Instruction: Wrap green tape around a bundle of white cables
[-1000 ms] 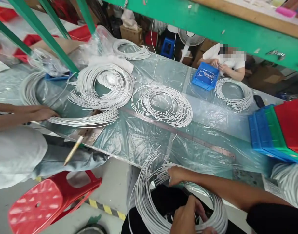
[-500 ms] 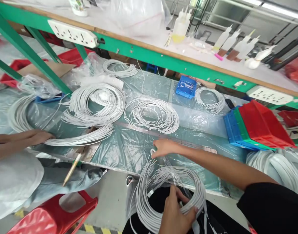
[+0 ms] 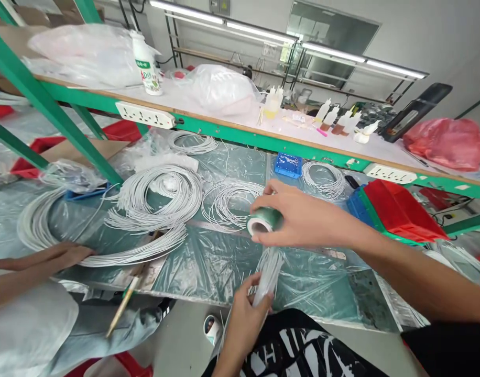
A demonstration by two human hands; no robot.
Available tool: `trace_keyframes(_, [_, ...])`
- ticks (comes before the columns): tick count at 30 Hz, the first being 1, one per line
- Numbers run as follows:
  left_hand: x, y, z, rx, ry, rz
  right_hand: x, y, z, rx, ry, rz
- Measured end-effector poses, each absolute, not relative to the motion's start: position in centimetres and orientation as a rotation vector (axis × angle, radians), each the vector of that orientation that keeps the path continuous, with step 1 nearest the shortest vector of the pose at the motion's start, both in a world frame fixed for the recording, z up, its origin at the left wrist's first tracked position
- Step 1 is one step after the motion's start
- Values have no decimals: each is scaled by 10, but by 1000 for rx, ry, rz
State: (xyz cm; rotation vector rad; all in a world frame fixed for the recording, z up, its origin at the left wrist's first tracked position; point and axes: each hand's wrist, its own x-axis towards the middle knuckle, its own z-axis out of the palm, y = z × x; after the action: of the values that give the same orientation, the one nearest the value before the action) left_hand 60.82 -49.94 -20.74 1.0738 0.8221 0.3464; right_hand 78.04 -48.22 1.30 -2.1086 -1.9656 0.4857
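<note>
My left hand [image 3: 246, 314] is closed round a bundle of white cables [image 3: 269, 275], held upright over the table's front edge near my lap. The rest of that coil is mostly hidden below the hand. Above the bundle, my right hand [image 3: 283, 212] grips a tape roll [image 3: 265, 221], green outside with a pale core whose open end faces left. What looks like clear film runs down from the roll onto the cables. Just beyond the roll lies a loose coil of white cables [image 3: 224, 204], partly hidden by my right hand.
At left, another person's hands [image 3: 73, 255] rest on a cable bundle [image 3: 141, 254]. A large cable coil [image 3: 165, 196] lies beyond. Stacked bins [image 3: 401, 209] stand right, and a small blue tray [image 3: 287, 165] sits at the back. A green-edged shelf [image 3: 232, 137] spans above the table.
My right hand has lifted the tape roll up and towards the camera. My left hand has moved left and up, turning the coil into an upright bundle. The view has tilted up.
</note>
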Motion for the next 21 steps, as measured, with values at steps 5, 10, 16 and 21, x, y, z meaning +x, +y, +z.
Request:
trace_keyframes(5, [595, -460, -188, 751, 770, 502, 776, -557, 3, -1979, -1809, 276])
trace_keyframes(10, [590, -436, -157, 702, 886, 522, 781, -613, -93, -1736, -1582, 16])
trace_keyframes(16, [597, -443, -138, 988, 927, 503, 745, -603, -228, -1756, -1377, 129])
trace_keyframes(21, [595, -452, -127, 1171, 979, 435, 713, -567, -272, -1645, -1087, 313])
